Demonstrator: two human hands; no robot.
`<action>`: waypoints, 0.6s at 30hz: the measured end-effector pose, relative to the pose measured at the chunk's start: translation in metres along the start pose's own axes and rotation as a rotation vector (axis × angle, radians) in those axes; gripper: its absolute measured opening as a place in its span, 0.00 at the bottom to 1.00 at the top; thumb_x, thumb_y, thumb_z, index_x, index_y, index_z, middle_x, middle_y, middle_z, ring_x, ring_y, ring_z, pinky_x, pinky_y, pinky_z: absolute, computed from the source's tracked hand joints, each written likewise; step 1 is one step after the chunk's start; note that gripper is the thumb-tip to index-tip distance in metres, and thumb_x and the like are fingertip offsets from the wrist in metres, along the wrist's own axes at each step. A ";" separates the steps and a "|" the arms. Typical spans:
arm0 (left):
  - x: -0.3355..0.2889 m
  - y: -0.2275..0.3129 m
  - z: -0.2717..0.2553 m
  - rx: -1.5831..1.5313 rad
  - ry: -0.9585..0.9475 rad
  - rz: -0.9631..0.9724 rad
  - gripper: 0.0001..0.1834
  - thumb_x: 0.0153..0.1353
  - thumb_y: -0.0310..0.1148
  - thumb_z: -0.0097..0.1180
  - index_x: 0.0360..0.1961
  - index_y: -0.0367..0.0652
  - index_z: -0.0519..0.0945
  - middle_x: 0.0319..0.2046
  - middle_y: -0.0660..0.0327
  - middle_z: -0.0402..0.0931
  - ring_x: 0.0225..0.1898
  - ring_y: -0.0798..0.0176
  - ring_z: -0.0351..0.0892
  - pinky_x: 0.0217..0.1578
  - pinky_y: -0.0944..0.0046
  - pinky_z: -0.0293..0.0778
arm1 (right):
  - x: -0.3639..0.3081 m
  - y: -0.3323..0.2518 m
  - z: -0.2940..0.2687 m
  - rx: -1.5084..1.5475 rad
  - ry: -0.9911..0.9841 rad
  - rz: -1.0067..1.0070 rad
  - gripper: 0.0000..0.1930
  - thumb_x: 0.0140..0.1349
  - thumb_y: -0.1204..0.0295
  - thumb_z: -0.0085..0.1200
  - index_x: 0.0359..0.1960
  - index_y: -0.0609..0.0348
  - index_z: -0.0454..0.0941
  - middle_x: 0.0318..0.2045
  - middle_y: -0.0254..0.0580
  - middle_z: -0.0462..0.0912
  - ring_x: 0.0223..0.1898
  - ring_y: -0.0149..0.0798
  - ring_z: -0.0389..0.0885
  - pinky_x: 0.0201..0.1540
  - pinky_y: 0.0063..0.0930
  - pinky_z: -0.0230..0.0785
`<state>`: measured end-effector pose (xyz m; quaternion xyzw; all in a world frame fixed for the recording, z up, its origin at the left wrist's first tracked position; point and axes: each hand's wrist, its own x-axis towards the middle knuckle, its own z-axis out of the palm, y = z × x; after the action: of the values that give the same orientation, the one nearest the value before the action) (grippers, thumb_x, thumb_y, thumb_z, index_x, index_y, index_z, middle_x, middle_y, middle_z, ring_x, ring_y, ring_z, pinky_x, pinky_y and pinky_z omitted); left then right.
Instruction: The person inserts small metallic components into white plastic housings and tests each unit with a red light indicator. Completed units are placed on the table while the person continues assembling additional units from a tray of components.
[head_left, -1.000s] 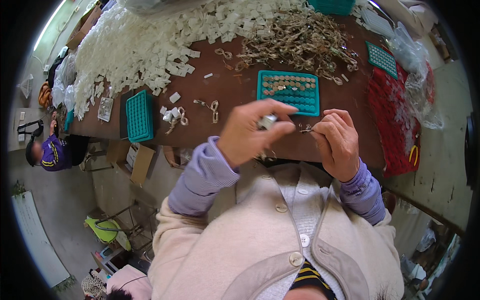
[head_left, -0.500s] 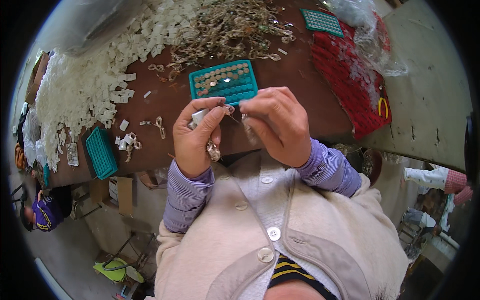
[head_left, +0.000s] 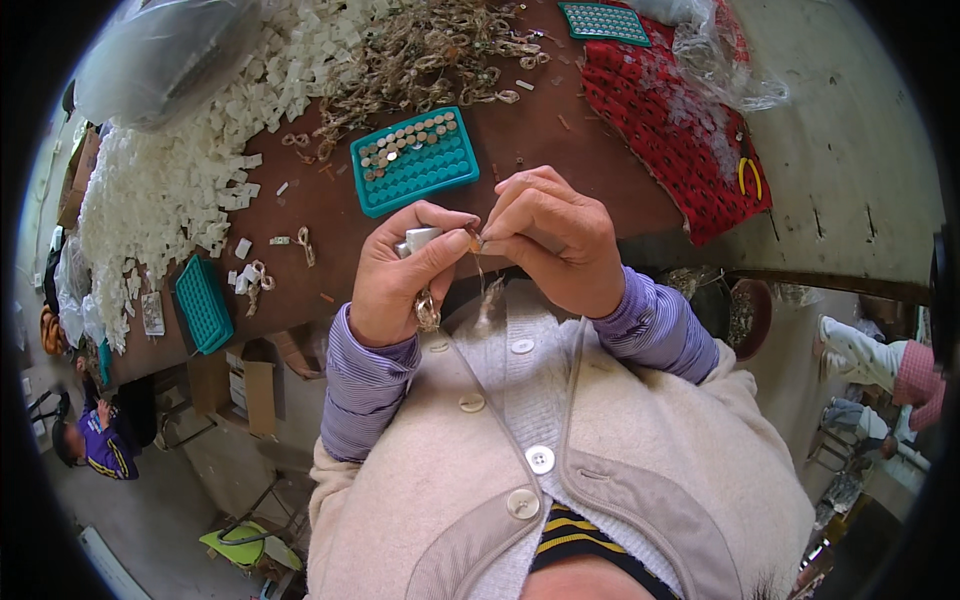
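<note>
Small coppery piece on a thin pale wire (head_left: 476, 242) sits between both hands, just above the surface (head_left: 560, 100)'s near edge. Left hand (head_left: 402, 268) pinches it thumb-to-index, with a small white block (head_left: 421, 238) tucked in the fingers and a looped silvery-brown wire coil (head_left: 427, 312) hanging below the palm. Right hand (head_left: 553, 240) is pinched on its other side; metal or wire, too small to tell. Probably very light, wire limp and easy to kink, metal maybe slick. I'd hold the metal by its edges, wire trailing loose.

Containers, clock from the piece: teal plastic pocket tray (head_left: 424, 200) at 11, tan and silvery round discs (head_left: 408, 134) in its far rows. Second teal tray (head_left: 204, 308) between 8 and 9, tilted, contents unclear. Third teal tray (head_left: 608, 41) at 1, rows of pale pieces. Open brown cardboard box (head_left: 262, 400) at 8, below the surface, whitish stuff inside.
</note>
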<state>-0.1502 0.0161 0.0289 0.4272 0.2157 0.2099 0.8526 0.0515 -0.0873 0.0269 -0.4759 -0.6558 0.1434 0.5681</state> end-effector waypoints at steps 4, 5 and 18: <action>-0.003 -0.001 -0.002 0.098 -0.008 0.016 0.08 0.73 0.25 0.68 0.50 0.38 0.87 0.35 0.65 0.86 0.22 0.81 0.73 0.21 0.78 0.64 | -0.005 -0.003 0.002 0.148 0.008 0.128 0.08 0.60 0.84 0.71 0.34 0.59 0.84 0.31 0.34 0.87 0.37 0.36 0.84 0.57 0.39 0.77; -0.004 -0.001 -0.003 0.115 -0.007 0.015 0.07 0.73 0.25 0.68 0.50 0.39 0.87 0.35 0.65 0.86 0.23 0.81 0.73 0.21 0.78 0.65 | -0.006 -0.003 0.002 0.174 -0.002 0.156 0.08 0.60 0.84 0.71 0.33 0.59 0.84 0.31 0.34 0.87 0.38 0.36 0.84 0.57 0.39 0.77; -0.007 -0.005 -0.001 0.203 0.405 0.313 0.08 0.73 0.26 0.68 0.50 0.37 0.86 0.36 0.63 0.87 0.24 0.79 0.73 0.24 0.76 0.67 | 0.008 -0.009 0.030 0.227 0.107 0.376 0.11 0.67 0.77 0.70 0.45 0.63 0.79 0.38 0.41 0.87 0.44 0.35 0.90 0.49 0.29 0.81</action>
<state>-0.1554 0.0108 0.0257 0.4879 0.3329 0.3976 0.7022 0.0217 -0.0755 0.0290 -0.5299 -0.5043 0.2942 0.6152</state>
